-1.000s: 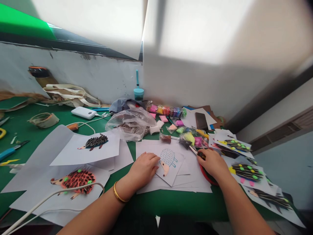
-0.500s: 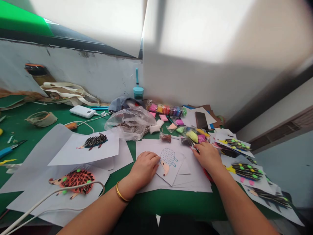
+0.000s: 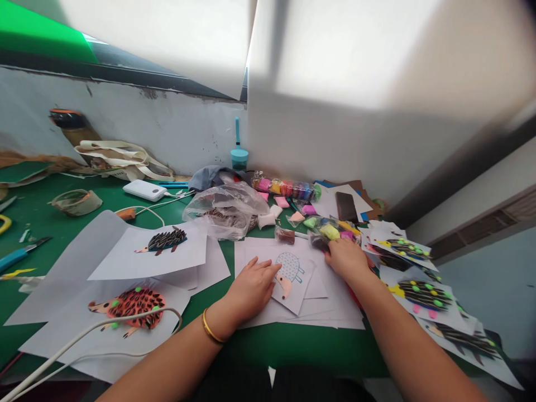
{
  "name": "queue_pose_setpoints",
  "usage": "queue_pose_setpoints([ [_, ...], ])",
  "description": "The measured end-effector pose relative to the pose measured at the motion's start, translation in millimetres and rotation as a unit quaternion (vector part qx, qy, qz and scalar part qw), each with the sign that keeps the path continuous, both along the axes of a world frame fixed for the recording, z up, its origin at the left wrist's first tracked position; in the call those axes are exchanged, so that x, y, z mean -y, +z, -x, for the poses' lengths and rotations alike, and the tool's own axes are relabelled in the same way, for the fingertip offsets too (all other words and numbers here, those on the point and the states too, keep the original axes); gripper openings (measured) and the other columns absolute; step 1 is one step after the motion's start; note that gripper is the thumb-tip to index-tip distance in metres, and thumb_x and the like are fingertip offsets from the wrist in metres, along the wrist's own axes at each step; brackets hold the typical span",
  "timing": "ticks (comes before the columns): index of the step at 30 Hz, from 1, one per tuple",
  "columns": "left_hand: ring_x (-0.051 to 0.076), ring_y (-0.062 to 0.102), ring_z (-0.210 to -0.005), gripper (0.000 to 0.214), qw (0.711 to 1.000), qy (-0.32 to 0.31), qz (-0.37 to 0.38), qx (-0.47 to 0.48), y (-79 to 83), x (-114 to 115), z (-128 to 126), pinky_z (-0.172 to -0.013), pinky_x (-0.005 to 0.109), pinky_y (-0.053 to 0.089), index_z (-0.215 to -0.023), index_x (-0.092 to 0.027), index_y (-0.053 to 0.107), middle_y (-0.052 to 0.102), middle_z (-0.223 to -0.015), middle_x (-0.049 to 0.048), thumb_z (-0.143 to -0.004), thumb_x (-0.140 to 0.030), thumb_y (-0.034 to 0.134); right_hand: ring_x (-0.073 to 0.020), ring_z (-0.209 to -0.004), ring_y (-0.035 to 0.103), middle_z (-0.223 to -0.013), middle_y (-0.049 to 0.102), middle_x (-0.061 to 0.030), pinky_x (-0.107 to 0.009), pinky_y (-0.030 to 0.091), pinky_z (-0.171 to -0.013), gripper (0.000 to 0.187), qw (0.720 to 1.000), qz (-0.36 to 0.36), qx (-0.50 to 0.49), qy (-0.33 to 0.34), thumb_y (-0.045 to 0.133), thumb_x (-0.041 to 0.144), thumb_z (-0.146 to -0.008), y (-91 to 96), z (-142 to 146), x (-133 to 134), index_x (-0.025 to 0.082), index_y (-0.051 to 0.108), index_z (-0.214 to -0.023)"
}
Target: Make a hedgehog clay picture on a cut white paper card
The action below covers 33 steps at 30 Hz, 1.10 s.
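Observation:
A hedgehog drawing (image 3: 295, 290) lies on a stack of white paper (image 3: 335, 312); its body is outlined in blue and its face is filled with peach clay. Flat across the left side of that sheet rests my left hand (image 3: 256, 286), fingers stretched, fingertips by the hedgehog's face. My right hand (image 3: 347, 258) is at the far right of the stack, among the bagged clay. Closest to its fingers are a black clay packet (image 3: 318, 242) and a yellow-green clay packet (image 3: 330, 230). Its fingertips are largely hidden, so whether it grips anything is unclear.
Behind the stack are a brown clay packet (image 3: 285, 235), a plastic bag of seeds (image 3: 226, 212) and a phone (image 3: 346, 207). Seed-covered hedgehog pictures lie left (image 3: 134, 307) and right (image 3: 427, 296). A white cable (image 3: 84, 335) crosses the left sheets.
My left hand's fingers have spread and stretched further over the drawing. My right hand has shifted slightly left and away from me, toward the clay packets.

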State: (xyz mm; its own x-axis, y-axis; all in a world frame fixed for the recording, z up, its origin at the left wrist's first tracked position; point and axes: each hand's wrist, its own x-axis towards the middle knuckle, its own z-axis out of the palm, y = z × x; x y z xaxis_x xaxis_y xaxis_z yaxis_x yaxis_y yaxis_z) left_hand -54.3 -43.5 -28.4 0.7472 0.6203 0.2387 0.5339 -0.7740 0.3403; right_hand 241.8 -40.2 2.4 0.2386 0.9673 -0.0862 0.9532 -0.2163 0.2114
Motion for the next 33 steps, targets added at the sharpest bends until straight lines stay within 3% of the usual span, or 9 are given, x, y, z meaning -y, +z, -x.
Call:
queue_pose_setpoints([
  [3,0.026,0.062,-0.116,0.048,0.998,0.048,-0.033,-0.002,-2.0,0.2,-1.5,-0.11,0.052,0.04,-0.136,-0.012,0.049,0.069,-0.12,0.0137,-0.088,-0.012,0.047,-0.0321,-0.105,0.059,-0.11,0.067,-0.021,-0.042,0.044,-0.085,0.031,1.0,0.014,-0.007,-0.004,0.048,0.027,-0.09,1.7,1.0,-2.4,0.011,0.071,-0.103],
  [8,0.027,0.065,-0.088,0.047,0.992,0.1,-0.065,-0.028,3.6,2.4,-2.2,-0.085,0.048,0.053,-0.136,-0.008,0.051,0.072,-0.09,0.0129,-0.089,-0.015,0.046,-0.032,-0.105,0.061,-0.11,0.067,-0.0206,-0.04,0.046,-0.082,0.031,1.0,0.024,-0.014,-0.008,0.051,0.028,-0.088,4.9,4.9,-3.9,0.011,0.07,-0.105],
  [15,0.027,0.062,-0.088,0.044,0.993,0.107,-0.048,-0.03,3.4,2.1,-2.2,-0.083,0.045,0.053,-0.133,-0.007,0.052,0.07,-0.094,0.0148,-0.092,-0.019,0.045,-0.032,-0.1,0.065,-0.106,0.069,-0.0226,-0.038,0.047,-0.078,0.03,0.999,0.031,-0.01,-0.041,0.056,0.021,-0.082,15.3,3.2,-7.7,0.009,0.07,-0.106],
  [19,0.028,0.062,-0.091,0.044,0.992,0.112,-0.033,-0.038,2.9,2.0,-1.8,-0.084,0.045,0.053,-0.135,-0.006,0.051,0.069,-0.096,0.0154,-0.092,-0.019,0.045,-0.0313,-0.088,0.067,-0.096,0.07,-0.0194,-0.038,0.046,-0.073,0.032,0.995,-0.001,-0.005,-0.103,0.05,0.023,-0.087,38.5,-14.0,4.9,0.013,0.065,-0.114],
  [22,0.027,0.061,-0.092,0.045,0.993,0.111,-0.024,-0.04,2.6,2.3,-1.8,-0.084,0.044,0.053,-0.135,-0.006,0.05,0.069,-0.096,0.0152,-0.093,-0.018,0.044,-0.0286,-0.076,0.065,-0.085,0.07,-0.0141,-0.036,0.043,-0.066,0.025,0.99,-0.056,-0.027,-0.124,0.047,0.03,-0.09,58.8,-23.8,28.8,0.02,0.068,-0.099],
  [24,0.028,0.061,-0.093,0.045,0.993,0.111,-0.019,-0.036,1.9,2.3,-2.0,-0.084,0.044,0.053,-0.135,-0.006,0.05,0.068,-0.097,0.0157,-0.093,-0.018,0.043,-0.0254,-0.072,0.062,-0.08,0.069,-0.0095,-0.033,0.041,-0.062,0.021,0.986,-0.122,-0.065,-0.097,0.049,0.034,-0.088,67.3,-22.4,48.6,0.023,0.067,-0.089],
  [27,0.028,0.061,-0.093,0.044,0.993,0.11,-0.015,-0.029,1.1,2.3,-2.3,-0.084,0.045,0.053,-0.134,-0.005,0.05,0.068,-0.098,0.0162,-0.092,-0.017,0.043,-0.0195,-0.066,0.06,-0.074,0.066,-0.0025,-0.028,0.041,-0.058,0.014,0.965,-0.146,-0.219,-0.007,0.052,0.033,-0.082,66.9,-9.6,73.9,0.025,0.063,-0.079],
  [30,0.027,0.061,-0.092,0.044,0.994,0.107,-0.018,-0.028,1.0,2.1,-2.5,-0.084,0.044,0.053,-0.133,-0.008,0.051,0.068,-0.098,0.0149,-0.091,-0.017,0.044,-0.0178,-0.068,0.059,-0.075,0.066,-0.0007,-0.026,0.044,-0.06,0.011,0.942,-0.136,-0.303,0.055,0.052,0.03,-0.079,52.6,6.7,85.4,0.024,0.06,-0.076],
  [33,0.026,0.061,-0.093,0.043,0.993,0.111,-0.022,-0.029,1.5,1.7,-2.4,-0.085,0.043,0.053,-0.132,-0.01,0.052,0.069,-0.097,0.0138,-0.091,-0.017,0.044,-0.0172,-0.071,0.06,-0.078,0.067,-0.0006,-0.026,0.045,-0.062,0.013,0.93,-0.106,-0.346,0.071,0.051,0.032,-0.081,34.2,17.9,85.2,0.024,0.061,-0.076],
])
